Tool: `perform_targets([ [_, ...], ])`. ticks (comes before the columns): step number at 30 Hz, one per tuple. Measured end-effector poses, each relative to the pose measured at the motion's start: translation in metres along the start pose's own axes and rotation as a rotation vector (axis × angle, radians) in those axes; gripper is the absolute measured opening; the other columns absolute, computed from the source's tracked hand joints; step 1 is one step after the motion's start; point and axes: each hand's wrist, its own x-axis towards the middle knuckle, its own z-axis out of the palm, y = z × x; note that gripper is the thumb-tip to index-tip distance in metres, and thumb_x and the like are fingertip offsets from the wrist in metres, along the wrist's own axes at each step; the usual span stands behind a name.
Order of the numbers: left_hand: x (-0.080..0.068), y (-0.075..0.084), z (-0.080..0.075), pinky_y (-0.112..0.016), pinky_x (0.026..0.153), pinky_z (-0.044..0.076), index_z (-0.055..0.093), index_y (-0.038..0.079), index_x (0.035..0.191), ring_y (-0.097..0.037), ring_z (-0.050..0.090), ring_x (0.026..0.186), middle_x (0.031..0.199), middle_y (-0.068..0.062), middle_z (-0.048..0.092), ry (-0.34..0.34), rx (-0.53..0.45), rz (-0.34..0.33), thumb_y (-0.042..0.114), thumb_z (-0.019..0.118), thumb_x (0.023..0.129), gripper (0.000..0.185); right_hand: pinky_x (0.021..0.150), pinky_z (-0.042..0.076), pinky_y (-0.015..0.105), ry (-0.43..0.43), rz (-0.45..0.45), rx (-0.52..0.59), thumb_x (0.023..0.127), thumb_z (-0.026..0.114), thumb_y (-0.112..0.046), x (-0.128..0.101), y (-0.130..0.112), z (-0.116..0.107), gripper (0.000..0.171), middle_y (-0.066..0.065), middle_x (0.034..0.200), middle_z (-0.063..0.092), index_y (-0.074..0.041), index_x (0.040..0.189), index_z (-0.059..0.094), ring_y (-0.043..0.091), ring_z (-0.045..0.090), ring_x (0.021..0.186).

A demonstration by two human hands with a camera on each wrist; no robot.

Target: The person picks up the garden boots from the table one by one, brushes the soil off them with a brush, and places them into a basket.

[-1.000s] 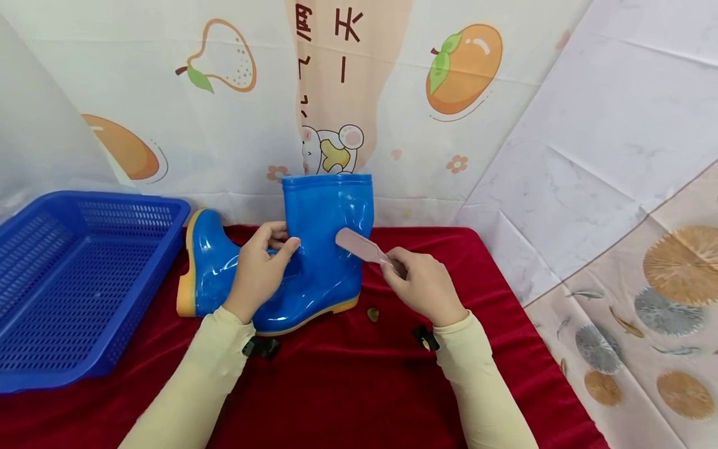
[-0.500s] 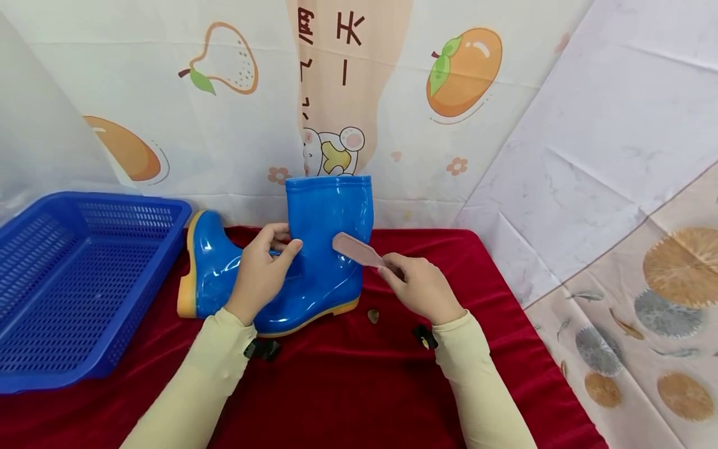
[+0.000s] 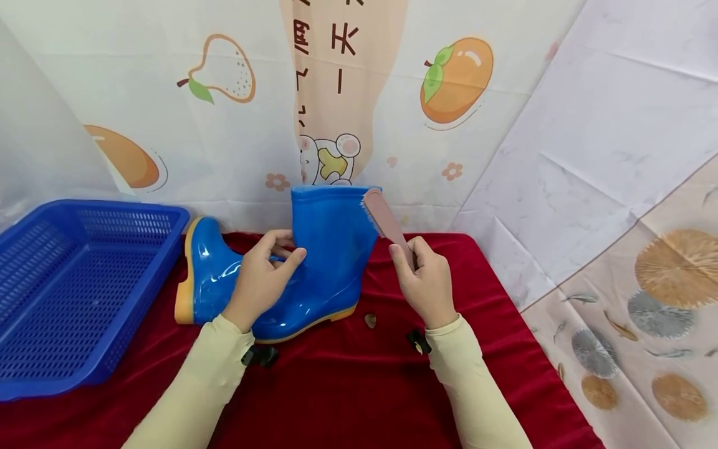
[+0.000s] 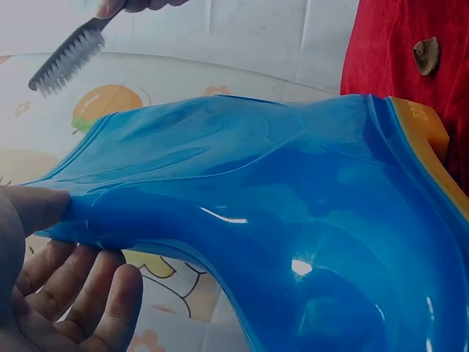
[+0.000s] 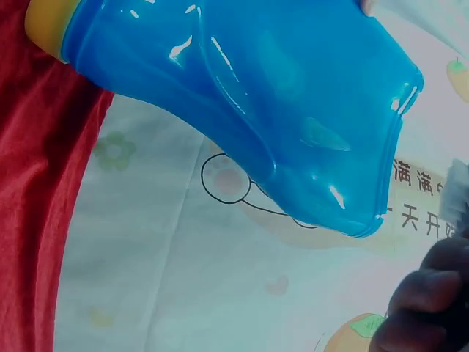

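Observation:
A glossy blue rain boot (image 3: 331, 249) with a yellow sole stands upright on the red cloth. My left hand (image 3: 260, 277) pinches the front of its shaft, thumb on one side and fingers on the other, as the left wrist view shows. My right hand (image 3: 426, 284) grips the handle of a pinkish brush (image 3: 384, 215). The brush head is raised near the boot's top edge, overlapping it in the head view. In the left wrist view its pale bristles (image 4: 69, 62) hang apart from the boot. Behind my left hand, a matching boot (image 3: 213, 268) lies on its side.
A blue perforated plastic basket (image 3: 101, 368) sits at the left. A small brown leaf-like piece (image 3: 370, 320) lies on the red cloth (image 3: 348, 393) by the boot's heel. A fruit-printed curtain (image 3: 404, 118) hangs close behind.
My right hand has swung the brush from the middle of the shaft up to the boot's top edge, turning it more upright. My left hand stays on the boot.

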Motion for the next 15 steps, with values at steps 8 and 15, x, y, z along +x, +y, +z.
perform_targets([
  [8, -0.004, 0.002, -0.005, -0.025, 0.079, 0.058, 0.059, 0.009, 0.137, -0.021, 0.064, 0.101, 0.118, -0.008, 0.068, 0.005, 0.027, 0.012, 0.031, 0.069, 0.101, 0.043, 0.048, 0.028, 0.027, 0.038, -0.081, 0.038, 0.098, 0.07, -0.02, 0.004, 0.005, 0.005, 0.035, -0.001, 0.061, 0.04, -0.011, 0.071, 0.051, 0.01, 0.034, 0.053],
  [15, -0.004, 0.005, -0.003, -0.045, 0.086, 0.062, 0.058, 0.009, 0.138, -0.024, 0.066, 0.104, 0.121, -0.01, 0.068, -0.025, 0.031, 0.006, 0.032, 0.069, 0.101, 0.045, 0.046, 0.027, 0.024, -0.035, -0.071, 0.094, 0.099, 0.069, -0.014, 0.004, 0.014, 0.006, 0.027, -0.006, 0.059, 0.04, -0.013, 0.075, 0.058, 0.007, 0.033, 0.051],
])
